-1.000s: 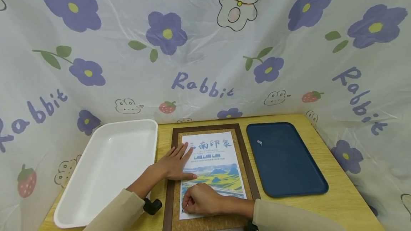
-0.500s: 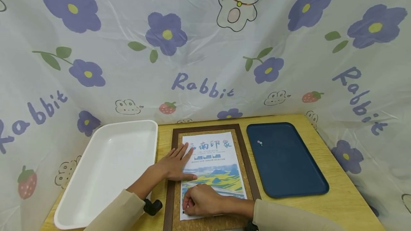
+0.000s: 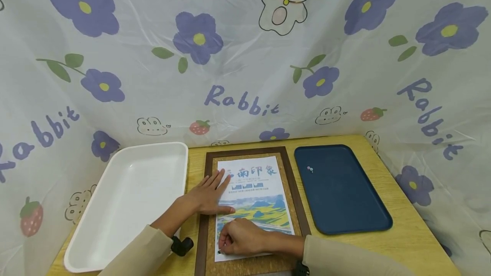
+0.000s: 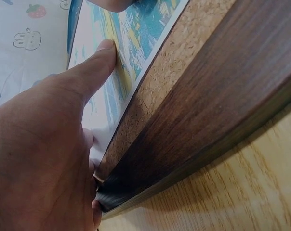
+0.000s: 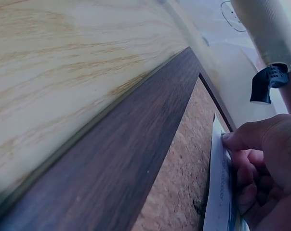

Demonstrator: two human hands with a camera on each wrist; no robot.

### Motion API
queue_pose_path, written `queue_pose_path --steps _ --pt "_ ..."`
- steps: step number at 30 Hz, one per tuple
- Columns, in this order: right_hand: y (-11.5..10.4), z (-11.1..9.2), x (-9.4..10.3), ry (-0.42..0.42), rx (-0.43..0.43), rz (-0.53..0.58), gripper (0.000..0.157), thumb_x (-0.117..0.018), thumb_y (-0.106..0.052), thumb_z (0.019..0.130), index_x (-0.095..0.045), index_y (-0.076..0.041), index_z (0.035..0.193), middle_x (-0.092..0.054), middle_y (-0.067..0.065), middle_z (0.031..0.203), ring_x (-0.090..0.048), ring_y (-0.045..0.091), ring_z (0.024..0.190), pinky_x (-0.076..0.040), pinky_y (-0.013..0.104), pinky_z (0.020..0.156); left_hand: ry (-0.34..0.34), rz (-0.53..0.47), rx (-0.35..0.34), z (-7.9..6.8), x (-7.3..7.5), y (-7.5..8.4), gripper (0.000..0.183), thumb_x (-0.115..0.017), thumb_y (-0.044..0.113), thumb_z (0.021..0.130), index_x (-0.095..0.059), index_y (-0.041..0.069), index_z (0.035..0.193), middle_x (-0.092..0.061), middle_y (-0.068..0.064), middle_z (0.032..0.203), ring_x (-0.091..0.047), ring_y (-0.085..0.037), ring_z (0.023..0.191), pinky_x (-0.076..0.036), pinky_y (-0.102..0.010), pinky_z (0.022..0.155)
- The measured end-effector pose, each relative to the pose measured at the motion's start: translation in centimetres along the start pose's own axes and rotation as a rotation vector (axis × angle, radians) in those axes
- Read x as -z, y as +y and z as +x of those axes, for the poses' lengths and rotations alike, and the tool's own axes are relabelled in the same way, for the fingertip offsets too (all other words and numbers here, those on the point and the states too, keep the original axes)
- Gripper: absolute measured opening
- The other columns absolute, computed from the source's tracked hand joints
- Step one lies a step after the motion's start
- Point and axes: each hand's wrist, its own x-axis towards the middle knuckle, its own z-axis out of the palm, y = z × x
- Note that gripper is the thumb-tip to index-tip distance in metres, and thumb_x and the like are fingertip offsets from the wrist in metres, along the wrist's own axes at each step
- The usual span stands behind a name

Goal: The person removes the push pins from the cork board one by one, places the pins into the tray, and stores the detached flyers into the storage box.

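A printed poster (image 3: 264,208) with a landscape picture lies on a cork board (image 3: 245,266) with a dark wooden frame. My left hand (image 3: 207,195) rests flat on the poster's left side, fingers spread, its thumb (image 4: 99,62) pressing on the picture. At the poster's lower left corner, the thumb and index finger of my right hand (image 3: 243,237) pinch what looks like a small push pin (image 3: 219,252), mostly hidden by the fingertips. The right wrist view has the thumb (image 5: 244,137) at the paper's corner, with the other fingers curled.
A white tray (image 3: 96,242) stands left of the board. To the right lies a dark blue tray (image 3: 345,199) with a few small push pins (image 3: 310,169) near its upper left. A printed curtain (image 3: 245,71) surrounds the wooden table (image 3: 414,250).
Both hands stay almost in place. The right fingertips shift very slightly at the poster's corner, where a dark spot shows beside them.
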Motion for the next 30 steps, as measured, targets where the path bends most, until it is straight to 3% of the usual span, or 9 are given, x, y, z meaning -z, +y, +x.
queue_pose_path --steps 9,19,25,30 --pt "-0.27 0.27 0.01 0.012 -0.012 -0.105 0.011 -0.076 -0.011 0.093 -0.081 -0.018 0.086 -0.057 -0.020 0.066 -0.046 -0.012 0.057 -0.041 0.007 0.059 -0.005 0.001 0.003 0.18 0.05 -0.05 0.107 -0.060 0.070 0.098 -0.016 0.004 0.170 -0.004 -0.024 0.176 -0.007 -0.042 0.163 -0.014 -0.058 0.130" --pt "-0.66 0.07 -0.05 0.007 -0.035 -0.147 0.011 -0.076 -0.016 0.095 -0.081 -0.021 0.087 -0.052 -0.020 0.065 -0.045 -0.009 0.055 -0.038 0.010 0.055 -0.002 0.000 -0.001 0.15 -0.01 -0.07 0.107 -0.060 0.070 0.098 -0.017 0.004 0.170 -0.005 -0.024 0.176 -0.008 -0.041 0.163 -0.014 -0.058 0.130" --pt "-0.70 -0.16 0.03 -0.003 -0.042 -0.117 0.009 -0.076 -0.017 0.094 -0.081 -0.022 0.087 -0.053 -0.021 0.065 -0.045 -0.009 0.055 -0.039 0.010 0.056 0.000 0.000 -0.003 0.18 -0.02 -0.09 0.107 -0.060 0.070 0.098 -0.017 0.003 0.170 -0.005 -0.024 0.176 -0.008 -0.042 0.163 -0.014 -0.059 0.129" --pt "-0.78 -0.41 0.27 -0.014 -0.081 0.016 0.011 -0.074 -0.013 0.095 -0.082 -0.018 0.091 -0.052 -0.018 0.061 -0.044 -0.007 0.053 -0.042 0.011 0.057 0.001 0.000 -0.009 0.18 -0.04 -0.09 0.107 -0.060 0.070 0.098 -0.018 0.003 0.170 -0.006 -0.024 0.176 -0.009 -0.042 0.163 -0.015 -0.058 0.129"
